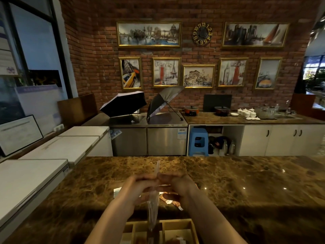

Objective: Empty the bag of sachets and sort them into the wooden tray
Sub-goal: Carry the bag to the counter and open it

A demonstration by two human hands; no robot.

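Where the frame ends at the bottom, we see the wooden tray (pixel 190 224) on the marble counter (pixel 246 182), its compartments partly hidden by our forearms, with something orange and white lying in the right-hand section. Above it we hold the clear plastic bag (pixel 152 213) upright between both hands, its lower end hanging over the tray and its upper edge poking up past our fingers. Our left hand (pixel 136 188) and right hand (pixel 177 186) meet at the bag, fingers curled in and pinched on the plastic from either side. Just beyond the hands, sachets lie loose on the counter: orange-brown sachets (pixel 171 199) beneath the right wrist and a pale sachet (pixel 117 191) by the left. Farther off stand steel cabinets with two open umbrellas (pixel 123 103) on top, a blue stool (pixel 198 141) and a brick wall (pixel 98 55) hung with framed pictures.
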